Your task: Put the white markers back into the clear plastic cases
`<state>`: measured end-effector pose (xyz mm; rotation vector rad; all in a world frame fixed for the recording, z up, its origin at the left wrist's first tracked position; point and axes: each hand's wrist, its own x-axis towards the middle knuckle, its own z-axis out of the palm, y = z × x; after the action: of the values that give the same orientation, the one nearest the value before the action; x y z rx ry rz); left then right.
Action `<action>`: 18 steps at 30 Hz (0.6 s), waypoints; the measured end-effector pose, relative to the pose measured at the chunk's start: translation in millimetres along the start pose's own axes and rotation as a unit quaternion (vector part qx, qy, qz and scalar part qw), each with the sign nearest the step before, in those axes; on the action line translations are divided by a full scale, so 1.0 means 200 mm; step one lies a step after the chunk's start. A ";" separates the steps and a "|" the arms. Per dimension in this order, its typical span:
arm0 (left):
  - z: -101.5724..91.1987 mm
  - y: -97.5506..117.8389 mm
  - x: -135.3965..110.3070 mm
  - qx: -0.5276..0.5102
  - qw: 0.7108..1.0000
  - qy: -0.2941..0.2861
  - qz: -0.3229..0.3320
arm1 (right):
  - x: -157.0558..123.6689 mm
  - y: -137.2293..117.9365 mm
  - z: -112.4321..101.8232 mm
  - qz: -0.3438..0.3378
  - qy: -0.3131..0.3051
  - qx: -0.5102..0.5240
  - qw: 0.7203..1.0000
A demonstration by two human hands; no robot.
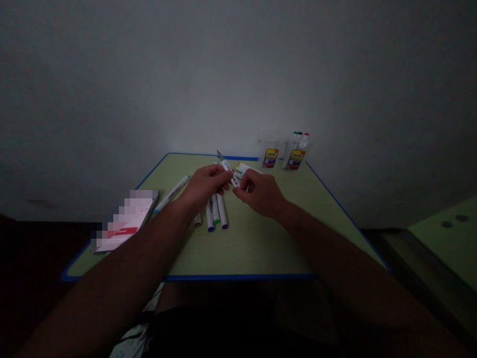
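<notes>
My left hand (204, 186) is closed on a white marker (226, 166) that points up and away, its dark tip uncapped. My right hand (261, 193) pinches the marker's lower end, fingers curled. Both hands hover over the middle of a green table with a blue edge (238, 276). Under the left hand lie several white markers (216, 214) with coloured caps, side by side. Another marker (172, 194) lies alone to the left.
A white and red booklet (124, 221) lies at the table's left front. Two clear marker cases (294, 149) stand at the far right corner, one holding markers. A second green table (447, 243) is off to the right. A bare wall is behind.
</notes>
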<state>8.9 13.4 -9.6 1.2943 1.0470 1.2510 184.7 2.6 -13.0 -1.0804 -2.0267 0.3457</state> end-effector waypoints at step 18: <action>-0.02 0.06 0.02 -0.169 0.974 0.037 -0.145 | 0.05 0.04 -0.04 0.080 -0.006 0.180 0.980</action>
<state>4.9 16.8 2.3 0.8091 0.9828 1.1961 193.1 14.5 -7.5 -1.0115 -1.8001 0.7716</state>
